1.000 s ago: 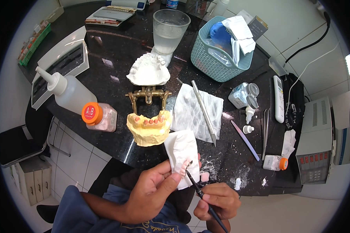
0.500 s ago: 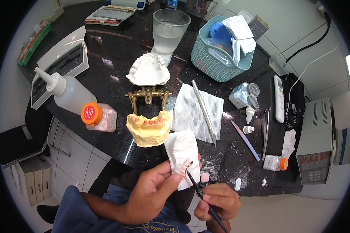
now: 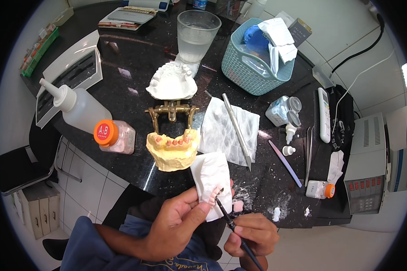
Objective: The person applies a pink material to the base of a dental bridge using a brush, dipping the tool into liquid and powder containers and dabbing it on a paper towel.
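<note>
At near edge of bench (image 3: 257, 180), gap to yellow cast (image 3: 172, 156).
My left grip (image 3: 178, 221) pinches tissue (image 3: 210, 169) and tooth strip (image 3: 213, 197); right grip (image 3: 257, 234) closed around brush (image 3: 231, 223).

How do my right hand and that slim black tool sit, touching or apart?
Touching. The head view shows it: your right hand pinches the slim black tool partway along its shaft, with no gap showing.

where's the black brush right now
In the head view, the black brush is low, just right of centre, held in the right hand with its tip at the pale pink teeth in the left hand.
</note>
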The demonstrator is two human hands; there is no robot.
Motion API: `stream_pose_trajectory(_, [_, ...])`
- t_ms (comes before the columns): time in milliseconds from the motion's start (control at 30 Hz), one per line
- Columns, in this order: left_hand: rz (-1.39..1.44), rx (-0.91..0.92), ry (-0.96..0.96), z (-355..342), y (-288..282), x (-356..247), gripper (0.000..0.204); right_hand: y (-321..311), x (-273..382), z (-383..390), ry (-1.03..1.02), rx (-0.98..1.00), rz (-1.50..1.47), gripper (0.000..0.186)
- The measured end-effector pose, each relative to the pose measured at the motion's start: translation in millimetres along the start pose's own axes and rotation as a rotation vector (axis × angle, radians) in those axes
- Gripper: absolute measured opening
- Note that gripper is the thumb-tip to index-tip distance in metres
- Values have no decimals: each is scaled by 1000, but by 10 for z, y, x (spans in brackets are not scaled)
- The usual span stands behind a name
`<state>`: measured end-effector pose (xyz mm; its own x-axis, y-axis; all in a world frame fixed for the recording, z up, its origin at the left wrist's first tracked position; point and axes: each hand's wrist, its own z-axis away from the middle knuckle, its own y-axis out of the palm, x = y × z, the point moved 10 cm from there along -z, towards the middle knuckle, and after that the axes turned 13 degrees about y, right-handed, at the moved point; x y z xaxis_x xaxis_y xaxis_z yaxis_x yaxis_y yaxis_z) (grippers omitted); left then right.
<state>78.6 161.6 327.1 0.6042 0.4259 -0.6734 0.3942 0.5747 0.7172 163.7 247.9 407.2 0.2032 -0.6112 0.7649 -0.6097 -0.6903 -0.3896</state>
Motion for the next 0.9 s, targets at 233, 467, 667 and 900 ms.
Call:
stream_pose_trajectory(233, [-8, -3, -9, 2, -9, 3, 37, -19, -21, 8, 12, -20, -17, 17])
stream_pose_trajectory(467, [-6, -3, -13, 1, -4, 2, 38, -3, -12, 3, 10, -8, -7, 16])
stream_pose_trajectory(667, [-3, 25, 0, -15, 32, -27, 41, -36, -55, 28, 59, -46, -14, 20])
stream_pose_trajectory(900, [7, 23, -2, -11, 35, -23, 41, -34, -50, 46, 52, -34, -3, 20])
